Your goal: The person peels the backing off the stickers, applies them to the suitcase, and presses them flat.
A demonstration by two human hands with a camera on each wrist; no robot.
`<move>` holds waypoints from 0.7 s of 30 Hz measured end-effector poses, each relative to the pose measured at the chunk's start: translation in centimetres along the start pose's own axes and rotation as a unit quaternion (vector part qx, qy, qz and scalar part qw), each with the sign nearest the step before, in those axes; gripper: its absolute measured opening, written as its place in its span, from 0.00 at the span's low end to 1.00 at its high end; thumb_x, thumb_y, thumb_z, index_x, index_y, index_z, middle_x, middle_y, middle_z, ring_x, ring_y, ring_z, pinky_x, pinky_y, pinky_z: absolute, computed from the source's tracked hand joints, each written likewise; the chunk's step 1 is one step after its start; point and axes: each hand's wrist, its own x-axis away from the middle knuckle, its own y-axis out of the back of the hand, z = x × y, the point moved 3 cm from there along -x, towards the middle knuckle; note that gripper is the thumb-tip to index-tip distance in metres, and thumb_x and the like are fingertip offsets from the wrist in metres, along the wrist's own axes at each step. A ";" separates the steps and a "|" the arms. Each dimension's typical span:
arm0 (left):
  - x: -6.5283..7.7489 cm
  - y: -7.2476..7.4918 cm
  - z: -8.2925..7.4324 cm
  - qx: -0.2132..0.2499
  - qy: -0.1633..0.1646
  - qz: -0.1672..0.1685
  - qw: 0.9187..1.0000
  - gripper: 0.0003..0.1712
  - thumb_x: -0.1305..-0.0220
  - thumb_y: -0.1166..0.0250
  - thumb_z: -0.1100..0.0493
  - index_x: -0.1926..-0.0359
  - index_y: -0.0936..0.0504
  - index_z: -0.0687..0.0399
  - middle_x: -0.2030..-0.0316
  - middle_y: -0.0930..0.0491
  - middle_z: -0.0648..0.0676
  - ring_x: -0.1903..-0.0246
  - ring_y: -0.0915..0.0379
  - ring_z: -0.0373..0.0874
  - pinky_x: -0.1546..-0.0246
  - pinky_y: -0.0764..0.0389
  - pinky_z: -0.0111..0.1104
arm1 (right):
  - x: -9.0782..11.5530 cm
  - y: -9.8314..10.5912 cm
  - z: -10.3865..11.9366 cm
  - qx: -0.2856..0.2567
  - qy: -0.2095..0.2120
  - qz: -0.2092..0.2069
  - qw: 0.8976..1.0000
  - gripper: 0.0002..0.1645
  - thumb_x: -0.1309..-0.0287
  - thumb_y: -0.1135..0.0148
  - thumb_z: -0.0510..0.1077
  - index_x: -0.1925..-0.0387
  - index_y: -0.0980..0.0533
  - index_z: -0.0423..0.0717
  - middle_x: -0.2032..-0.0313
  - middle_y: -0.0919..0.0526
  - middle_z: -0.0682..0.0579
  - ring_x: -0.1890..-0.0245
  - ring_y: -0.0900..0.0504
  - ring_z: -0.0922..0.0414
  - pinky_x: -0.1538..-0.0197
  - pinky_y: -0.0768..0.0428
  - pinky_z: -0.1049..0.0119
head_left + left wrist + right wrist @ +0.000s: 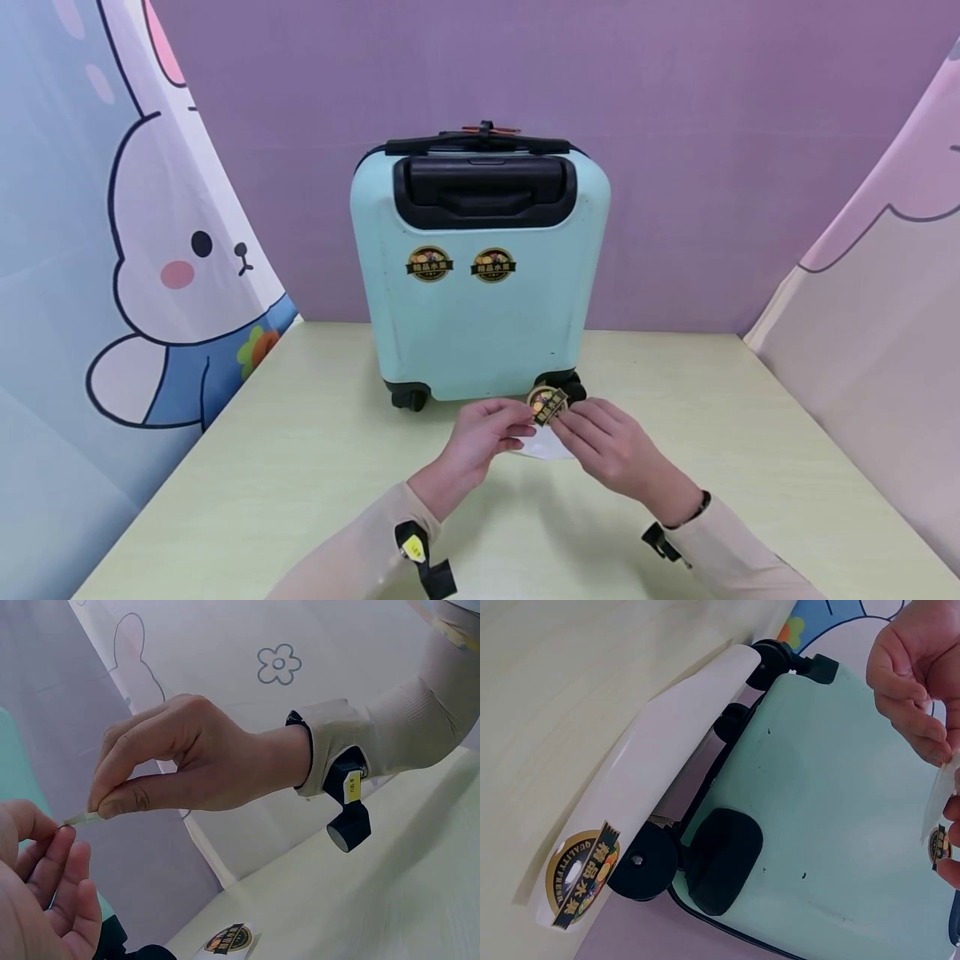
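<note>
Between both hands is a round black-and-gold sticker with a banner across it. My right hand pinches its edge between thumb and fingers. The fingertips of my left hand grip the opposite edge. In the left wrist view the sticker appears nearly edge-on and pale. A white backing strip lies on the table below, carrying another such sticker at one end. Behind the hands stands a mint-green suitcase, upright, with two matching stickers, a left one and a right one, on its face.
The suitcase stands on black wheels on a pale table. A black handle is recessed near its top. A purple cloth hangs behind, with a rabbit-print cloth at the left and a pale one at the right.
</note>
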 end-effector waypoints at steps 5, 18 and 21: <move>-0.1 0.1 0.0 -0.002 -0.002 0.001 1.000 0.10 0.33 0.36 0.63 0.58 0.15 0.67 0.69 0.15 0.52 0.69 0.17 0.40 0.68 0.18 0.30 | 0.0 0.1 0.0 -0.008 0.004 0.002 1.000 0.18 0.28 0.55 0.29 0.63 0.17 0.35 0.66 0.14 0.47 0.67 0.17 0.51 0.62 0.17 0.58; -0.3 0.8 -0.4 0.009 -0.003 0.001 1.000 0.05 0.35 0.34 0.65 0.62 0.14 0.62 0.69 0.14 0.52 0.69 0.17 0.40 0.67 0.17 0.30 | -0.6 0.4 -0.6 -0.080 -0.046 -0.048 0.995 0.15 0.29 0.52 0.29 0.63 0.17 0.34 0.65 0.14 0.46 0.68 0.18 0.52 0.63 0.18 0.62; -0.4 1.0 -0.4 0.010 -0.008 0.002 1.000 0.04 0.35 0.34 0.65 0.63 0.14 0.61 0.70 0.14 0.52 0.70 0.17 0.40 0.67 0.17 0.30 | -0.7 0.4 -0.7 -0.098 -0.078 -0.064 0.990 0.14 0.28 0.47 0.35 0.64 0.16 0.34 0.66 0.14 0.46 0.69 0.18 0.51 0.64 0.18 0.62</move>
